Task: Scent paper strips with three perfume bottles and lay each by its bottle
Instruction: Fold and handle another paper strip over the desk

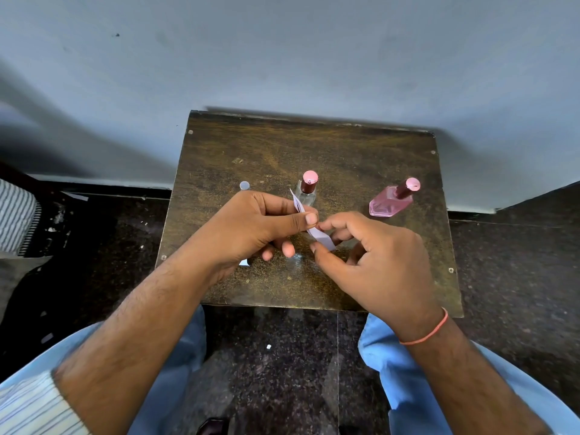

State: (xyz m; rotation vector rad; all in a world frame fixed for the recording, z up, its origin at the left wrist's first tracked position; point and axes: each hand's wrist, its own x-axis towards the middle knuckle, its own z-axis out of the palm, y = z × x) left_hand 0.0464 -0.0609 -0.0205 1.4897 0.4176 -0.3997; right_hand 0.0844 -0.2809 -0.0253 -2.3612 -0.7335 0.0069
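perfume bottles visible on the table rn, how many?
2 clear: clear bottle behind the left hand, pink bottle far right. A small cap peeks above the left hand; a third bottle may be hidden.

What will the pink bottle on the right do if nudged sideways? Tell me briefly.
The pink bottle looks tall with a narrow neck and cap, so it may tip rather than slide. It seems to be glass, so probably fragile and fairly heavy. Flat faces suggest that it won't roll far.

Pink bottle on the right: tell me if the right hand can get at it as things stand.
Probably yes. The pink bottle stands just beyond the right hand with bare table between them, but that hand is pinching the paper strip with the left hand, so it must let go first.
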